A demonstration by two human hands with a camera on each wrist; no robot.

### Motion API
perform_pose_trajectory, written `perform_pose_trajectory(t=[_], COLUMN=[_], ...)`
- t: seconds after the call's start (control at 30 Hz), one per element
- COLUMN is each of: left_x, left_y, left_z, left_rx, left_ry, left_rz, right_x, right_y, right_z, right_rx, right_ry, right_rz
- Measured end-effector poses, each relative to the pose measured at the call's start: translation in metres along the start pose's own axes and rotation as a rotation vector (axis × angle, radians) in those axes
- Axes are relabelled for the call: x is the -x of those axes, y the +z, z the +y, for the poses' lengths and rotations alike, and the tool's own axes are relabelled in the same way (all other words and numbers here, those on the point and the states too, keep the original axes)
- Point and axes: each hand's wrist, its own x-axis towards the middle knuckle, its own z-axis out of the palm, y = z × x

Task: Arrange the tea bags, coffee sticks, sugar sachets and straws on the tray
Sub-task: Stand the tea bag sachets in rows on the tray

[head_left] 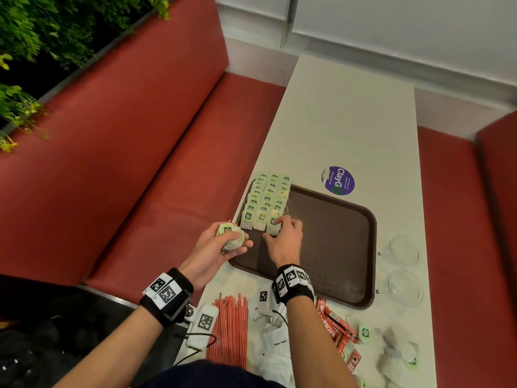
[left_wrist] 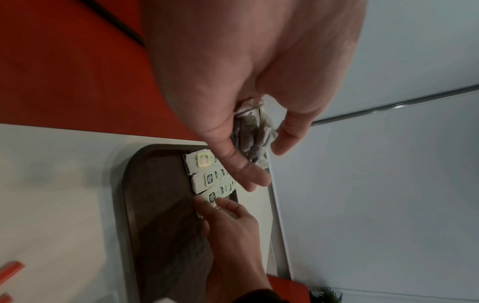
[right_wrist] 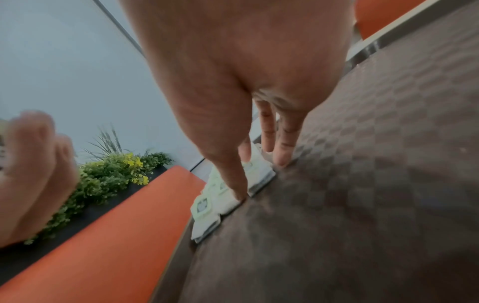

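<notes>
Now tray (head_left: 335,233) holds rowed tea bags (head_left: 265,203); right hand (head_left: 285,236) presses them, left hand (head_left: 221,247) clutches more.

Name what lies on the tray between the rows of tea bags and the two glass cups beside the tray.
Nothing: in the head view the brown tray is bare from the rows of tea bags to its rim beside the glass cups; only the right hand reaches over its near-left part.

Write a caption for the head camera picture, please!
Right hand sets a tea bag onto the tray while left hand holds more.
</notes>
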Motion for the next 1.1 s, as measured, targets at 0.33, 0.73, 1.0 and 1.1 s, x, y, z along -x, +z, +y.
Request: perform_pose_trajectory(t=[0.33, 0.73, 1.0, 1.1], left_x=[-0.002, 0.011, 0.008, 0.005], left_y=[0.003, 0.002, -0.012, -0.019], left_z=[-0.004, -0.020, -0.012, -0.011], left_rx=[-0.245, -0.345, -0.400, -0.386], left_ry=[0.042, 0.124, 0.214, 0.228], left_rz=[-0.101, -0.148, -0.048, -0.027], right_x=[0.053, 0.058, 0.041, 0.033], right_y=[-0.069, -0.075, -0.076, -0.074], right_z=[-0.060, -0.048, -0.070, -0.076], right_rx=[-0.495, -0.428, -0.218, -0.173], right_ry=[-0.205, -0.205, -0.308, -0.363], right_rz=[-0.241, -0.161, -0.300, -0.280])
